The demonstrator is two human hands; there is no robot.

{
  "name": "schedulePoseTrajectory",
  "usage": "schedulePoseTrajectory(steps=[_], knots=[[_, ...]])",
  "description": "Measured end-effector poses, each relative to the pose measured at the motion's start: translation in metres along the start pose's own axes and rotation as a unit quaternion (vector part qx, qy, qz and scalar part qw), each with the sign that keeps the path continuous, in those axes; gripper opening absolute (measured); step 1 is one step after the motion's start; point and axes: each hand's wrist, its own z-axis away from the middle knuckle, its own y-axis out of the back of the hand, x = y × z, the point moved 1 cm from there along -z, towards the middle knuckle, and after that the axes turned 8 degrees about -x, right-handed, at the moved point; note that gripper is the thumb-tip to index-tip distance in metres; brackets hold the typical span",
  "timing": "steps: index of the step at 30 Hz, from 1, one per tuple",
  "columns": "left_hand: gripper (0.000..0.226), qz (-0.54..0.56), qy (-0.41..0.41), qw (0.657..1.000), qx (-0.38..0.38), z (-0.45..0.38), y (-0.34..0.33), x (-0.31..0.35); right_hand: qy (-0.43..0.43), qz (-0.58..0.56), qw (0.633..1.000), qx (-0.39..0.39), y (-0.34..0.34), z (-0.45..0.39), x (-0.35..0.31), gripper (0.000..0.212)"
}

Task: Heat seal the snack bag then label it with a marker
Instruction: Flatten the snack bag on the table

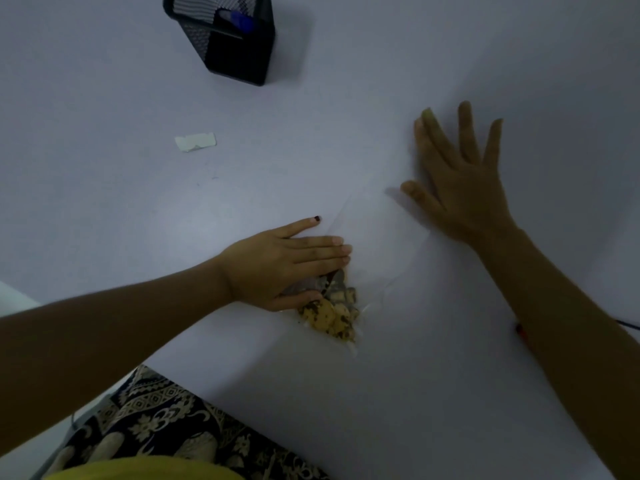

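Near the front edge of the tabletop (415, 393), roughly mid-width, you've got the snack bag (377, 251) lying flat: clear film, almost invisible against the white surface, with the snacks (330, 315) bunched at the end nearest you. Your left hand (277, 268) lies on it with straight fingers pressing just above the snack pile, no curl, nothing pinched. Your right hand (460, 188) is spread flat, palm down, at or just past the bag's far end; I can't tell whether it's actually on film or on bare tabletop. Handling call: light, floppy, slick film that will slide and wrinkle if dragged; contents look brittle, so don't press on the lump. Best grip is probably a pinch on the empty film at the open end, both corners, pulled taut so the seal zone stays flat and crumb-free. Hard to read: bag outline and mouth are only faint creases, so I can't say whether it's sealed yet. No sealer in view. The mesh pen holder (239, 46) near the far edge is cut off at the top; something blue sits inside, possibly the marker, can't confirm. A small white scrap (195, 142) lies left of centre, identity unclear.
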Motion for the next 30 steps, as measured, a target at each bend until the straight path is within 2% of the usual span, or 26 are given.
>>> schedulePoseTrajectory(steps=[2,5,7,10,15,17,21,24,30], knots=[[0.056,-0.001,0.000,1.000,0.000,0.001,0.000,0.000,0.050,0.011,0.999,0.008,-0.002,0.008,-0.019,0.080],[0.055,-0.008,0.000,1.000,-0.003,0.001,0.001,0.000,0.174,0.023,0.984,-0.001,-0.015,0.030,-0.058,0.081],[0.055,-0.005,0.000,1.000,-0.002,0.001,0.002,0.000,0.202,0.034,0.979,-0.018,-0.022,0.036,-0.060,0.080],[0.055,-0.002,0.001,1.000,-0.004,0.001,0.002,0.000,0.174,0.053,0.983,-0.020,-0.023,0.030,-0.035,0.075],[0.056,-0.010,-0.004,1.000,0.005,0.000,0.002,0.001,0.026,0.004,0.999,-0.025,-0.010,0.018,0.002,0.075],[0.056,-0.008,-0.005,1.000,0.006,0.000,0.002,0.001,0.045,-0.003,0.999,-0.003,-0.007,0.021,-0.012,0.078],[0.055,-0.005,-0.001,1.000,0.004,0.001,0.003,0.002,0.184,0.001,0.983,-0.020,-0.017,0.043,-0.066,0.083],[0.055,-0.003,-0.001,1.000,0.002,0.001,0.003,0.002,0.198,0.027,0.979,-0.038,-0.027,0.048,-0.060,0.080],[0.056,-0.008,-0.004,1.000,0.004,0.000,0.002,0.003,0.011,-0.016,0.999,-0.029,-0.018,0.040,-0.013,0.073]])
